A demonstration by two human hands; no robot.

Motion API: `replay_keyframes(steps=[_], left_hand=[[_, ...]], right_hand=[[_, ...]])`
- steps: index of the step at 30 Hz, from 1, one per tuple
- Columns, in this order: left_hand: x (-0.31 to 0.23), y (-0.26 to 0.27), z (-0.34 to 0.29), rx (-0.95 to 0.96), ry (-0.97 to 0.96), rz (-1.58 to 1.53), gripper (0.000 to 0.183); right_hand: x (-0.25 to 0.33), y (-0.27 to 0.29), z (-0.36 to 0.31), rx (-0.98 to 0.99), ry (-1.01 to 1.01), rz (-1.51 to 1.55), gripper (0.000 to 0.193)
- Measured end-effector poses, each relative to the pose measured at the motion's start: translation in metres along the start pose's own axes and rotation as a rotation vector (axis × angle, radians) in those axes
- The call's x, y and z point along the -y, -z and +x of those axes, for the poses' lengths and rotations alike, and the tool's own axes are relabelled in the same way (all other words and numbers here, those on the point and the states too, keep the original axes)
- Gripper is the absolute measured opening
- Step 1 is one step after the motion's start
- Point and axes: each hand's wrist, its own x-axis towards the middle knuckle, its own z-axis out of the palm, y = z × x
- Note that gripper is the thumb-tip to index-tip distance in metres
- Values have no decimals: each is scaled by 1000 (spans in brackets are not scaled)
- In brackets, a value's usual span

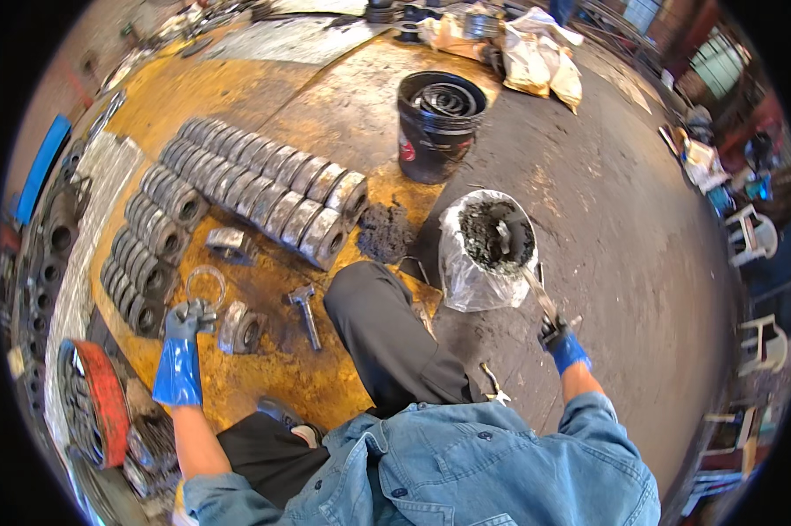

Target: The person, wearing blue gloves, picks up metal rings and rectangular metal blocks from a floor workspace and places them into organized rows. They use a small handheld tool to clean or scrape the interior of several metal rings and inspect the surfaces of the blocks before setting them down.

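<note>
My left hand (191, 321), in a blue glove with a dark, greasy palm and fingers, is closed on the lower edge of a thin metal ring (223, 283). On the right, my gloved right hand (556, 337) grips a flat, smeared stick (540, 294). Its far end reaches the rim of a bucket lined with clear plastic (474, 293), which holds black grease (479, 230). Two loose thick metal rings, one (229, 243) farther off and one (237, 330) beside my left hand, lie on the yellow, oily floor sheet. A hammer-like steel tool (305, 316) lies near my knee.
Rows of thick metal rings (264, 188) stand at left centre. Beyond the lined bucket is a black bucket of rings (439, 131). A dark grease pile (386, 230) lies between. White sacks (535, 57) sit at the back, an orange-red band (102, 403) at lower left, white chairs (753, 237) far right.
</note>
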Motion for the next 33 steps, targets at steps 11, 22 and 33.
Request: replay_keyframes(steps=[11,22,33], left_hand=[[-51,-35,-6,3,-139,-255,20],[-76,-62,-16,-238,-196,-104,24],[-81,-48,-26,-456,-232,231,18]], right_hand=[[76,-69,-21,363,382,-161,40],[-71,-574,-154,966,-10,-830,38],[-231,-657,-151,1064,-329,-875,46]])
